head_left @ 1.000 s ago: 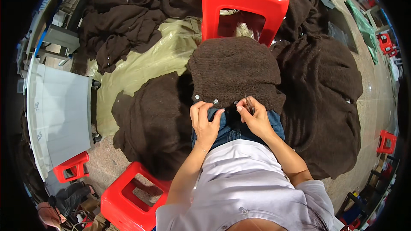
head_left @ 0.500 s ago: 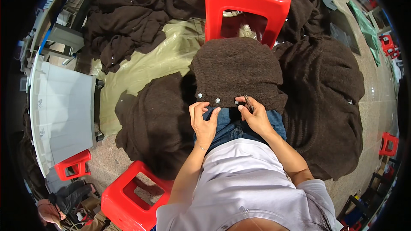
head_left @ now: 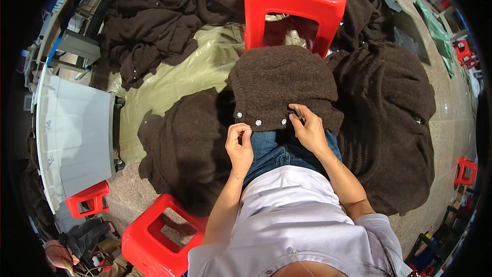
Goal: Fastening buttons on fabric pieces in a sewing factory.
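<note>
A dark brown knitted garment lies folded across my lap, with a row of shiny round buttons along its near edge. My left hand is closed, thumb and forefinger pinched at the left part of that edge. Over the cloth, beyond the rightmost button, my right hand is closed around a small dark pointed tool. Most of the tool is hidden by the fingers, so its exact kind does not show.
Ahead stands a red plastic stool. More brown knitwear is heaped to the left, right and far left, partly on yellowish plastic sheeting. A white wheeled bin and another red stool are at left.
My right hand has moved away from the rightmost button, slightly up and right, tool still in it. My left thumb and forefinger have closed together at the garment's edge.
</note>
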A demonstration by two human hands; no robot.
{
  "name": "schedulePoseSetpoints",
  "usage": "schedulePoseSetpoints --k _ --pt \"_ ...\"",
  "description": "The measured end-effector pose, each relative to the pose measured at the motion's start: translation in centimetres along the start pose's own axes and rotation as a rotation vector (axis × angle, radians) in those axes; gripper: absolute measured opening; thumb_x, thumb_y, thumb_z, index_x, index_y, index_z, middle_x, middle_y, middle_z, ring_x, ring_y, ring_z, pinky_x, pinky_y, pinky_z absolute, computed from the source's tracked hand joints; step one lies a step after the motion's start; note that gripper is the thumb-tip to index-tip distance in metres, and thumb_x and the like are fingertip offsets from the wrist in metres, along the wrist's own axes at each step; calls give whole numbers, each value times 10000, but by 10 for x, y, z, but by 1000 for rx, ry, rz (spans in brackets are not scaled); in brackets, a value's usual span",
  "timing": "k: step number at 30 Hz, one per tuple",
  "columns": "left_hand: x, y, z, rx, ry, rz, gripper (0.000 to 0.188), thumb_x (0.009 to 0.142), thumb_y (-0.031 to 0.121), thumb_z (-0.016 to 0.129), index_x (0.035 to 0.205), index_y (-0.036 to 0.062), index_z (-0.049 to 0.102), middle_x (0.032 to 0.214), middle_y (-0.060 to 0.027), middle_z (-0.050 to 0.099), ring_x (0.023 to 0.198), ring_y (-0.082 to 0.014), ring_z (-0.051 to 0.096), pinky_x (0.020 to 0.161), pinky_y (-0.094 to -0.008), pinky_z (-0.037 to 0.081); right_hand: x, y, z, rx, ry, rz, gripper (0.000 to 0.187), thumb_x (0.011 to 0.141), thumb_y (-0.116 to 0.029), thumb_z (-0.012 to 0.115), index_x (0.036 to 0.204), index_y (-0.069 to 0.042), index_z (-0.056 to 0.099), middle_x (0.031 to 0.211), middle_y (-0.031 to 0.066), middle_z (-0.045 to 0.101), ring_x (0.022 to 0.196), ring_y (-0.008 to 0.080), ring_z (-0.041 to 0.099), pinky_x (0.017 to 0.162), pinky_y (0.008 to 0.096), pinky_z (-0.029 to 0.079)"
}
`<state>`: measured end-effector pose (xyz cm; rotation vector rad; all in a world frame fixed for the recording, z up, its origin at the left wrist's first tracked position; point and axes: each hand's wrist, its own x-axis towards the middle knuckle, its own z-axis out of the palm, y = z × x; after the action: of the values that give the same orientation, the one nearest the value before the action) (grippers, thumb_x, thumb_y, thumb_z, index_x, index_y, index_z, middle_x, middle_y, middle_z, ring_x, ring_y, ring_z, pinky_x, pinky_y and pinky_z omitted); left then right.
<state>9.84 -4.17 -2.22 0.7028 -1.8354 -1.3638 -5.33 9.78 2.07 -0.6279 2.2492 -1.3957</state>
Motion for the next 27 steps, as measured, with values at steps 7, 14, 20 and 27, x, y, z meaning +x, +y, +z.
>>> schedulePoseSetpoints --k 7,14,20,27 --pt "-5 0 -3 -84 -29 -55 60 922 -45 563 912 12 546 954 -45 577 765 -78 505 716 -208 449 2 -8 -13 198 -249 383 232 938 -232 604 846 -19 610 560 66 540 450 118 491 445 292 378" --pt "-3 33 7 290 -7 221 154 829 -13 660 974 9 617 1014 -118 596 876 -224 572 768 -302 477 0 -11 -21 685 -321 682 337 949 -241 612 684 -160 419 488 -32 383 398 55 284 363 235 179" --pt "17 54 30 491 -404 438 294 736 162 751 1022 118 694 1044 -40 657 1065 -247 533 962 -381 344 0 -12 -21 805 -357 695 371 951 -244 610 646 -154 421 476 -32 390 381 56 296 349 239 175" --pt "26 47 26 216 -405 87 155 756 81 754 893 65 682 854 -51 618 866 -230 565 852 -342 403 -4 -26 -23 652 -397 512 281 902 -281 688 717 -112 560 485 -52 394 394 26 309 357 214 173"
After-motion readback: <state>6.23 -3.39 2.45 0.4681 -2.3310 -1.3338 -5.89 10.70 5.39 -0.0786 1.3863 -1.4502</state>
